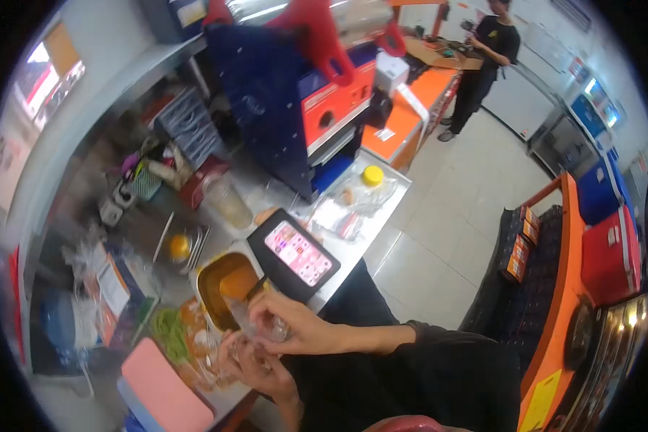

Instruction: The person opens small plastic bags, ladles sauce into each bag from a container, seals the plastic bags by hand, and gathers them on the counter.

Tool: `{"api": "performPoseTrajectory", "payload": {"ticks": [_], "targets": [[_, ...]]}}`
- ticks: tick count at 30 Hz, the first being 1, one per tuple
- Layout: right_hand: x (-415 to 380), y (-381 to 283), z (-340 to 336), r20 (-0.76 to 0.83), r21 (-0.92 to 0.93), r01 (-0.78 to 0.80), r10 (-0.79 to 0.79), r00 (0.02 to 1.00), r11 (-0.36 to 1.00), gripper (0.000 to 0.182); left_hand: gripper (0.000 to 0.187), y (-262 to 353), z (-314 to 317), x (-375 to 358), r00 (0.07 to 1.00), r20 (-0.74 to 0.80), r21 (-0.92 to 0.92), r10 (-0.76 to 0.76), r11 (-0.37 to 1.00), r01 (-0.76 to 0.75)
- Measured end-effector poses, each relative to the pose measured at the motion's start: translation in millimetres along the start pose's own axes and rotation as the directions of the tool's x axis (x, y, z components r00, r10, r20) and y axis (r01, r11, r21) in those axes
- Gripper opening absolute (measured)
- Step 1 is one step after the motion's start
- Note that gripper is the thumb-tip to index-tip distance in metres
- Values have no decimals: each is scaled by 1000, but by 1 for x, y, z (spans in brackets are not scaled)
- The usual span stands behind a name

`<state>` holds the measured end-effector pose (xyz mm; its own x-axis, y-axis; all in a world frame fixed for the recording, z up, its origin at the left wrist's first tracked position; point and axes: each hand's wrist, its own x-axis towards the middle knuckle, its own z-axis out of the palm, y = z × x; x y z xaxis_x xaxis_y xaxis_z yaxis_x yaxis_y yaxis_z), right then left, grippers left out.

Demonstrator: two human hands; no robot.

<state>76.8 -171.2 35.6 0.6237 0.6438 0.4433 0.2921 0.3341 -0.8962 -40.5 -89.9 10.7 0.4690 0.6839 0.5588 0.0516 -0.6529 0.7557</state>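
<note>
A small clear plastic bag (242, 317) is pinched between both of my hands, near the table's front edge. My right hand (289, 322) has its fingers closed on the upper part of the bag. Just below it, my left hand (255, 367) curls its fingers around the bag's lower side. Close beyond them stands a rectangular tub (200, 299) of yellow-brown liquid, with a dark handle sticking out of it. Whether the bag contains anything is hard to make out.
A lit phone (299, 252) lies on a black case beside the tub. Green strips (169, 335) and a pink lid (167, 389) are to the left. A blue-and-red machine (281, 108) stands behind. Another person (489, 50) stands at an orange counter (392, 137).
</note>
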Motion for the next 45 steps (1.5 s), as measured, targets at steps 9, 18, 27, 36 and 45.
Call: {"api": "performPoseTrajectory", "payload": {"ticks": [9, 18, 27, 36, 45], "targets": [[-1, -38, -47, 358, 152, -528, 451, 817, 835, 15, 55, -37, -25, 6, 839, 452, -580, -302, 615, 534], [-18, -3, -36, 277, -326, 31, 64, 959, 945, 24, 59, 23, -31, 44, 871, 431, 309, 237, 868, -389], [-21, 7, -14, 346, -447, 199, -37, 938, 872, 24, 63, 13, -37, 41, 728, 628, 173, 274, 863, -474], [-19, 17, -6, 343, -455, 213, -51, 938, 865, 20, 57, 12, -37, 45, 740, 566, 169, 365, 827, -537], [-18, 19, -2, 339, -442, 245, -92, 936, 863, 20, 66, -4, -37, 35, 753, 590, 186, 290, 859, -477]]}}
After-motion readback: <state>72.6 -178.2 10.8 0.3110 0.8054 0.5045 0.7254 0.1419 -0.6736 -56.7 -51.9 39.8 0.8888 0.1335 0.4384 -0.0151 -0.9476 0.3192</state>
